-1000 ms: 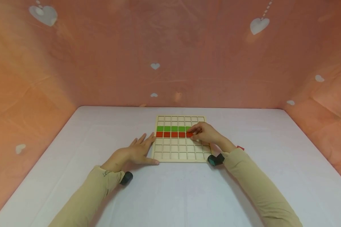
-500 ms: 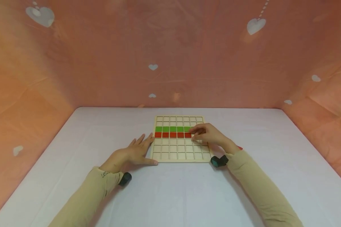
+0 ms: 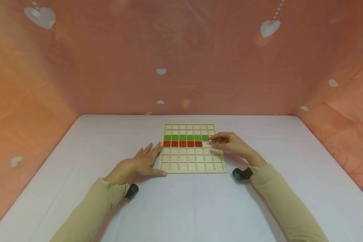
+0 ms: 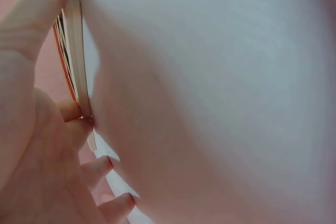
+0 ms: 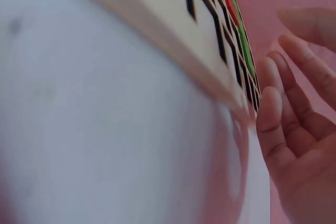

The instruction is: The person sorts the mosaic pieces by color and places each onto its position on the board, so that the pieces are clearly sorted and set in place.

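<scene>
A pale wooden grid board (image 3: pixel 183 159) lies on the white table. One of its rows carries several green tiles (image 3: pixel 183 137); the row in front of it holds several red tiles (image 3: pixel 183 144). My left hand (image 3: pixel 142 163) has its fingers spread against the board's left side, the thumb at the near left corner. In the left wrist view, fingers touch the board's edge (image 4: pixel 76 56). Over the board's right side, my right hand (image 3: pixel 233 145) hovers by the end of the green row. The right wrist view shows its fingers loosely bent and apart, with nothing between them.
The white table (image 3: pixel 181 205) stretches in front of the board and to both sides. A pink cloth backdrop (image 3: pixel 187 60) with white hearts rises behind the table. Small black devices, one on the left wrist (image 3: pixel 131 191) and one on the right wrist (image 3: pixel 242 173), sit at the sleeves.
My right hand has drawn back to the right, uncovering a green tile at the row's right end. A red piece seen near the right forearm is out of sight now. The left hand stays.
</scene>
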Demonstrator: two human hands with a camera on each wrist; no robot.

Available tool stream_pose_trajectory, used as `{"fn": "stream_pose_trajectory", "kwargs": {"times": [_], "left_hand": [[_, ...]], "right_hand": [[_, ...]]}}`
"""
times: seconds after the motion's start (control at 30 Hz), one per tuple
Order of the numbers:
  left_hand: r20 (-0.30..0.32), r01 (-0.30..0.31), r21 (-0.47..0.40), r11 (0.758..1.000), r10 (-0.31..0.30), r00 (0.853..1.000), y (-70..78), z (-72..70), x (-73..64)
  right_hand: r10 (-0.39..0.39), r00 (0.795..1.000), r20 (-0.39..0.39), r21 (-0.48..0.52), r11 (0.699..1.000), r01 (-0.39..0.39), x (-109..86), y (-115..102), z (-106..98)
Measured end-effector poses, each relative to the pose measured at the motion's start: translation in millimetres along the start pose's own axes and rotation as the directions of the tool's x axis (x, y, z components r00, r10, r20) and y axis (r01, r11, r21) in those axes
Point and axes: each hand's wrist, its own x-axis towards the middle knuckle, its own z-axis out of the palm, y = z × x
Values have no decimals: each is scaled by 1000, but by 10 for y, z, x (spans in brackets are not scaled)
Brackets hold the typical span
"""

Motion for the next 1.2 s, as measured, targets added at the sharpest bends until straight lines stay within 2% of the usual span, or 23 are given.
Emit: {"fn": "stream_pose_trajectory", "kwargs": {"times": [0.3,0.6,1.03,1.2], "left_hand": [[4,5,-3,1000,-5,1000,13,-31,-20],[1,0,-9,1000,0,1000,12,-27,-20],[2,9,-17,1000,-9,1000,16,-33,-19],[2,6,-23,1000,-6,1000,12,-29,-16]], "right_hand": [[53,999,-2,28,998,-53,-144,39,-109],[6,1000,-14,-17,1000,-6,-233,165,-230],[74,997,-18,-32,997,-74,-386,209,-359],[73,997,-23,-56,996,-74,-422,250,-388]]}}
